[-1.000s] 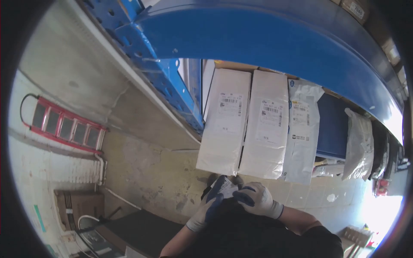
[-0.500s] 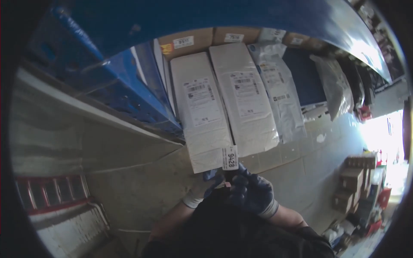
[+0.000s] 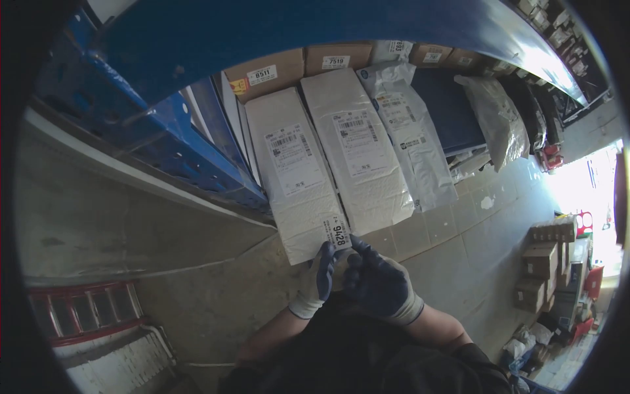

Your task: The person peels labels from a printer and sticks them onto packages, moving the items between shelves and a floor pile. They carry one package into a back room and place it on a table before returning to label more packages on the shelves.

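A white paper label (image 3: 338, 232) printed 9428 stands up from my fingertips, overlapping the near ends of two parcels in this view. My left hand (image 3: 314, 282), in a grey and dark blue glove, pinches its lower left corner. At its lower right corner is my right hand (image 3: 382, 284), gloved alike, with index finger and thumb closed on the edge and the other fingers curled. Just beyond lie a long white wrapped parcel (image 3: 282, 210) and a second white parcel (image 3: 377, 194), each with a printed shipping label.
Overhead runs a blue shelf beam (image 3: 295, 23), with a blue upright (image 3: 190, 154) at left. Brown cartons (image 3: 335, 58) sit behind the parcels; a grey plastic mailer (image 3: 420, 151) lies to their right. A red-framed ladder (image 3: 85, 308) stands at lower left, stacked boxes (image 3: 541, 259) at right.
The label has tilted and shifted slightly left. My left hand has come up into clearer view at the label's corner, and my right hand has turned, showing more of its palm side.
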Tool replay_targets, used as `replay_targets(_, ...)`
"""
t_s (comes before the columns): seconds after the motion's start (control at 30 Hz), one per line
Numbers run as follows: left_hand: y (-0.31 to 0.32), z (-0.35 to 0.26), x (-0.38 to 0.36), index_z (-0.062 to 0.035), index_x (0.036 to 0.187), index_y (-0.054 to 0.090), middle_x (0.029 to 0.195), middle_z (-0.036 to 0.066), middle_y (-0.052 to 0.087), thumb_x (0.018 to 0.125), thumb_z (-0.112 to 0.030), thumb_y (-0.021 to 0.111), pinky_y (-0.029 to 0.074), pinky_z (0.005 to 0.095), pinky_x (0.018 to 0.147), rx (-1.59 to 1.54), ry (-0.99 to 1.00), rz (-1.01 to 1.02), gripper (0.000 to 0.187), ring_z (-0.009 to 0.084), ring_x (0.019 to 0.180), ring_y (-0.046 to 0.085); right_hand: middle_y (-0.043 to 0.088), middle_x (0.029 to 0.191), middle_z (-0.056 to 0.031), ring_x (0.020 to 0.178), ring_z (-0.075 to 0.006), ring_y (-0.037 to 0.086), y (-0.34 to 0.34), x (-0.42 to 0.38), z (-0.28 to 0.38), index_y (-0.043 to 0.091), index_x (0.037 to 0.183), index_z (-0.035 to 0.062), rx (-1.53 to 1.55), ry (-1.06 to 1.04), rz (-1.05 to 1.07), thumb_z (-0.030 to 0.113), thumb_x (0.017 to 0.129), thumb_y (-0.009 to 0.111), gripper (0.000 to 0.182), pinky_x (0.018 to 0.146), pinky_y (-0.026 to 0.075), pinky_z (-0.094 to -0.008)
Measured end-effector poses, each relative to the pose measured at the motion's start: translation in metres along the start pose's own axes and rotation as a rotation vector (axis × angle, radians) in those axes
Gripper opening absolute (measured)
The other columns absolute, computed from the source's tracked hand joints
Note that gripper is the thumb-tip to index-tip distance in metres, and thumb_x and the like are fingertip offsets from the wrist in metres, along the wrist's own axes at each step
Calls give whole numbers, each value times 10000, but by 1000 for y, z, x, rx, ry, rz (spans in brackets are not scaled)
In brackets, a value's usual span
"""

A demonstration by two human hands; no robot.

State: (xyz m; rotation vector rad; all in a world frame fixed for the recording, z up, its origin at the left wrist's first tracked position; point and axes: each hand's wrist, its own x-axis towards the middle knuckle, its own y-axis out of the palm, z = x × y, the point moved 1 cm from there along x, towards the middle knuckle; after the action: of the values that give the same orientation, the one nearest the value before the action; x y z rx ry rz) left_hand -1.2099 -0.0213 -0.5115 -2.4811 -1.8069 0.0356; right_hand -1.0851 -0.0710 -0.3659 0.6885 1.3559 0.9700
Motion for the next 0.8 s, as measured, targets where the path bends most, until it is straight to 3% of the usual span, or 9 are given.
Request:
replay_targets(0.1,6,-40,11,35,1284,551,1255,188,620,1044,-276,411,458,321,1048,-638,-425,-34,416,242,1171,597,564,1067,-52,881,-193,560,1,-1,2,417,1440,135,11,33,-36,238,1016,409,437,879,451,-332)
replay_targets(0.2,6,-62,15,7,1433,346,1427,193,452,1047,-273,410,451,448,1078,-837,-406,-36,481,290,1279,501,579,1063,-53,854,-215,578,-7,6,2,444,1419,144,44,61,56,234,999,479,431,843,463,-367)
replay_targets(0.4,8,-73,16,-7,1342,494,1380,168,528,994,-191,550,433,401,1105,-833,-517,-159,398,265,1261,534,574,1071,-71,877,-210,588,-7,11,2,400,1435,105,-87,23,29,197,1015,420,431,843,465,-356)
replay_targets(0.5,5,-41,9,-52,1401,464,1409,116,515,1033,-213,463,299,329,1178,-410,-442,-31,401,213,1328,460,589,1116,-104,989,-239,610,-27,15,1,424,1411,77,-132,-24,118,156,1005,450,415,899,483,-380)
replay_targets(0.57,4,-40,12,-11,1444,373,1468,131,428,1042,-170,432,277,304,1194,408,310,-56,437,195,1363,409,619,1141,-128,978,-276,651,-34,16,0,418,1416,71,-185,-67,100,145,990,489,438,872,527,-422)
replay_targets(0.6,6,-41,13,-1,1455,350,1483,135,406,1044,-159,425,272,298,1198,612,499,-62,447,191,1371,396,627,1148,-134,975,-285,661,-38,17,-2,417,1417,69,-198,-77,97,142,986,499,445,866,538,-432)
replay_targets(0.67,10,-41,16,-46,1486,303,1479,123,416,1057,-190,348,299,299,1175,-165,-179,-36,454,203,1354,424,628,1122,-148,953,-289,657,-45,17,-3,389,1436,72,-507,-174,41,133,971,511,484,788,530,-425)
replay_targets(0.7,15,-50,18,-57,1493,292,1478,120,419,1061,-198,329,306,300,1169,-359,-348,-28,457,206,1350,431,629,1116,-151,947,-290,655,-42,16,-3,382,1441,73,-584,-199,27,130,968,514,495,769,528,-424)
replay_targets(0.8,22,-91,23,-93,974,600,825,86,615,962,-311,574,490,300,675,-436,-429,-320,220,194,735,621,633,1124,-158,907,-318,674,-21,5,2,347,1466,68,-382,-99,62,122,958,554,551,785,566,-456)
